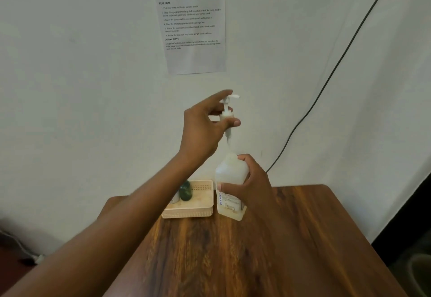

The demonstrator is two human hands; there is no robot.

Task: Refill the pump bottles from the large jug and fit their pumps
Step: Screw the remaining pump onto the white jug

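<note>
My L hand [205, 124] pinches pump [227, 114] at 12 o'clock above bottle [231, 180]; R hand [251, 184] grips bottle upright on table [279, 250]. Basket [189, 210] at its 9.

Worktop [268, 250]: dark wood grain, smooth, slight sheen. Bottle [229, 175]: translucent white plastic, matt, with a printed paper label. Pump [227, 110]: white plastic, smooth. Basket [189, 211]: cream perforated plastic. Notice [191, 21]: white printed paper, matt, on a matt wall.
</note>
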